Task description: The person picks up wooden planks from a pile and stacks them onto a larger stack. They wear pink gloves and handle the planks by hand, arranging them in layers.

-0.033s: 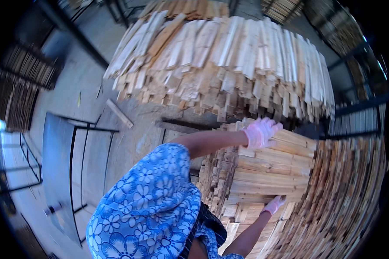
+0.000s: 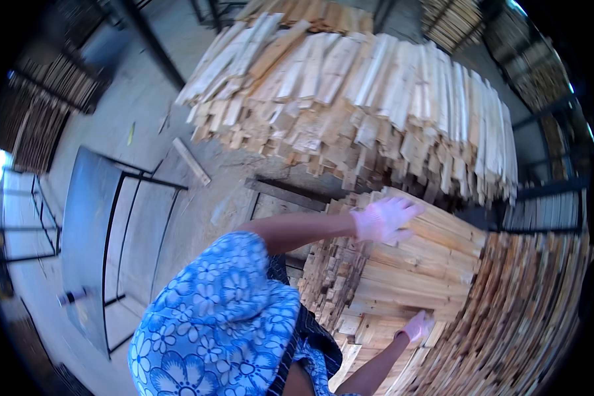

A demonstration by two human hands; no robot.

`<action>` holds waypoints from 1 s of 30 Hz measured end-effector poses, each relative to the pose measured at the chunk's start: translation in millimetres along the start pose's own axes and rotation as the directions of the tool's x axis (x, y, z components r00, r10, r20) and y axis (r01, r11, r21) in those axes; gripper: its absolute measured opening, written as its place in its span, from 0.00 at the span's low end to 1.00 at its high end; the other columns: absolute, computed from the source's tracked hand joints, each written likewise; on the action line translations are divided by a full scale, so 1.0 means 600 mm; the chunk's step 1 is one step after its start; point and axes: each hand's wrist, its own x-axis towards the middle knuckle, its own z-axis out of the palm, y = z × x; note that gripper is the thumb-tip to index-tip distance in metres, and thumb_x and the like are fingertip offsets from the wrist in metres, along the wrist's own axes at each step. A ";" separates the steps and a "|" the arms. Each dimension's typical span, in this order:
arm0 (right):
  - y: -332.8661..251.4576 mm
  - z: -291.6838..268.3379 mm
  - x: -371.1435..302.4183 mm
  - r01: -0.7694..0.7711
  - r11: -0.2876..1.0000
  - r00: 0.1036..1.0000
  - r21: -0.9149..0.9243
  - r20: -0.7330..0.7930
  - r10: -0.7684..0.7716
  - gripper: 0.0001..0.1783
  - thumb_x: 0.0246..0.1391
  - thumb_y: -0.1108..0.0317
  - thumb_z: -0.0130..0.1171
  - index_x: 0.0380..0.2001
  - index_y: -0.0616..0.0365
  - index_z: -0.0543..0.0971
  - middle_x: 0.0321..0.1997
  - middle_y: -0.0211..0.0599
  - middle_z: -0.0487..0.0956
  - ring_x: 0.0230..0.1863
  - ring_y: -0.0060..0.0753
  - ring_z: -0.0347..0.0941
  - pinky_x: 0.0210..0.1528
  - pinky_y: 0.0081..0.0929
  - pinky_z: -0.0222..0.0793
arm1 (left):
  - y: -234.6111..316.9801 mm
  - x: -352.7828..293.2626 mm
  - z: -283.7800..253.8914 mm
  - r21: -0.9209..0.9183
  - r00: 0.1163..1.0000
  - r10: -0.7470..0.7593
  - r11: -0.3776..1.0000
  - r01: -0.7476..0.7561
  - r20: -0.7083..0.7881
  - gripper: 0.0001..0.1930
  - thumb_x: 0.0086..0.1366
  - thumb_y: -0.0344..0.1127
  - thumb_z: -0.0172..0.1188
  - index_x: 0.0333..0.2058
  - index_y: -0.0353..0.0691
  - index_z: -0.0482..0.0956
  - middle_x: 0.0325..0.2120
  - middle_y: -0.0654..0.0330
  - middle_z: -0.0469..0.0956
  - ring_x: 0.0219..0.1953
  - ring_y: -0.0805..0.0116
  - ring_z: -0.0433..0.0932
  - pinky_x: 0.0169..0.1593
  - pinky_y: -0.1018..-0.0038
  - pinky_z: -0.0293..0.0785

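Note:
My left hand [image 2: 386, 219], in a pink glove, is over the far end of a layer of flat pale wooden boards [image 2: 409, 272]. Its fingers are spread, and no board is gripped in them. My right hand [image 2: 418, 325], gloved the same way, lies at the nearer part of that layer, beside a dark gap between boards. Its fingers look stretched out over the wood, though they are small and slightly blurred. The boards lie side by side on top of a stack whose uneven ends [image 2: 333, 270] face my body.
A large pile of pale wooden strips [image 2: 350, 99] stands beyond my hands. Tightly stacked board edges [image 2: 508, 310] fill the right side. To the left are a metal-framed table [image 2: 86, 231], a loose strip [image 2: 191, 161] on the floor and a dark post [image 2: 148, 43].
My left hand has drawn slightly left across the boards, its fingers still spread. My right hand stays at about the same place on the layer. The whole view has shifted a little.

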 end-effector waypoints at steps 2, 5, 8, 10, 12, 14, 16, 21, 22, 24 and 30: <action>-0.140 -0.077 -0.073 0.158 0.987 0.984 -0.006 -0.087 -0.158 0.29 0.68 0.62 0.54 0.69 0.58 0.65 0.66 0.51 0.74 0.60 0.50 0.76 0.60 0.39 0.74 | -0.021 -0.159 -0.079 -0.074 0.961 -0.194 0.975 0.212 0.196 0.33 0.68 0.53 0.56 0.66 0.44 0.63 0.52 0.41 0.75 0.54 0.41 0.75 0.59 0.53 0.71; -0.234 -0.015 -0.177 0.587 0.774 0.808 0.236 -0.113 -0.578 0.27 0.66 0.62 0.58 0.65 0.56 0.71 0.61 0.46 0.78 0.55 0.46 0.77 0.59 0.37 0.74 | -0.186 -0.404 -0.089 -0.059 0.839 -0.461 0.866 0.497 0.289 0.31 0.67 0.55 0.55 0.61 0.41 0.72 0.55 0.45 0.77 0.56 0.46 0.77 0.59 0.58 0.73; -0.357 0.057 -0.343 0.868 0.315 0.328 0.385 0.033 -0.944 0.22 0.65 0.65 0.59 0.61 0.53 0.77 0.59 0.42 0.79 0.55 0.42 0.76 0.63 0.35 0.69 | -0.252 -0.546 -0.205 0.029 0.421 -0.884 0.435 0.900 0.205 0.31 0.66 0.56 0.55 0.60 0.39 0.74 0.54 0.46 0.80 0.56 0.47 0.78 0.60 0.62 0.73; -0.421 0.127 -0.409 0.820 0.148 0.021 0.553 0.228 -0.973 0.23 0.64 0.68 0.58 0.62 0.55 0.76 0.57 0.42 0.80 0.55 0.41 0.76 0.61 0.35 0.70 | -0.329 -0.600 -0.270 -0.053 0.281 -0.957 0.278 0.959 0.070 0.31 0.66 0.55 0.56 0.60 0.38 0.74 0.55 0.45 0.79 0.56 0.47 0.78 0.61 0.62 0.72; -0.475 0.201 -0.460 0.612 0.335 -0.055 0.717 0.461 -0.886 0.24 0.65 0.68 0.58 0.64 0.55 0.74 0.53 0.37 0.80 0.53 0.34 0.76 0.59 0.31 0.71 | -0.396 -0.602 -0.331 -0.044 0.311 -0.949 0.314 0.948 -0.056 0.31 0.67 0.54 0.56 0.60 0.38 0.73 0.57 0.43 0.77 0.60 0.47 0.75 0.62 0.61 0.70; -0.547 0.274 -0.494 0.431 0.429 -0.126 0.794 0.524 -0.842 0.26 0.66 0.67 0.57 0.66 0.54 0.72 0.50 0.31 0.79 0.49 0.25 0.75 0.54 0.25 0.72 | -0.475 -0.583 -0.387 0.000 0.370 -0.890 0.384 0.923 -0.268 0.30 0.67 0.53 0.56 0.61 0.39 0.72 0.58 0.42 0.75 0.61 0.46 0.73 0.62 0.59 0.70; -0.657 0.314 -0.533 0.228 0.655 -0.157 0.720 0.691 -0.705 0.27 0.67 0.69 0.55 0.68 0.54 0.68 0.50 0.30 0.77 0.43 0.18 0.71 0.48 0.20 0.72 | -0.563 -0.552 -0.451 0.107 0.440 -0.719 0.459 0.882 -0.538 0.28 0.68 0.53 0.56 0.61 0.43 0.70 0.59 0.43 0.72 0.60 0.43 0.72 0.59 0.55 0.72; -0.954 0.474 -0.575 0.299 0.603 -0.141 0.739 0.659 -0.739 0.28 0.68 0.63 0.54 0.67 0.62 0.67 0.66 0.50 0.73 0.65 0.38 0.68 0.67 0.33 0.63 | -0.735 -0.484 -0.638 -0.091 0.017 -0.723 0.110 0.990 -0.691 0.35 0.69 0.60 0.54 0.66 0.44 0.65 0.63 0.45 0.68 0.65 0.39 0.66 0.66 0.55 0.65; -1.007 0.537 -0.582 0.435 0.426 -0.126 0.793 0.522 -0.844 0.29 0.68 0.61 0.55 0.68 0.61 0.67 0.68 0.53 0.70 0.68 0.43 0.67 0.68 0.35 0.62 | -0.797 -0.522 -0.636 -0.250 -0.098 -0.739 0.098 0.963 -0.667 0.36 0.69 0.62 0.52 0.67 0.45 0.64 0.63 0.43 0.68 0.65 0.38 0.65 0.66 0.55 0.65; -1.117 0.625 -0.584 0.818 -0.142 -0.338 0.558 0.265 -0.903 0.34 0.67 0.55 0.56 0.69 0.63 0.63 0.72 0.60 0.65 0.70 0.49 0.65 0.68 0.34 0.62 | -0.900 -0.561 -0.607 -0.499 -0.255 -0.745 0.119 0.858 -0.617 0.39 0.69 0.64 0.48 0.69 0.45 0.59 0.64 0.39 0.67 0.65 0.37 0.66 0.67 0.55 0.63; -1.326 0.775 -0.725 0.446 0.784 0.380 0.433 0.701 -0.603 0.73 0.44 0.21 0.61 0.77 0.55 0.38 0.75 0.69 0.52 0.71 0.70 0.59 0.68 0.60 0.59 | -0.878 -0.457 -0.580 -0.756 -0.222 -0.845 0.281 0.591 -0.487 0.39 0.72 0.63 0.45 0.73 0.48 0.53 0.68 0.41 0.64 0.68 0.44 0.65 0.70 0.62 0.59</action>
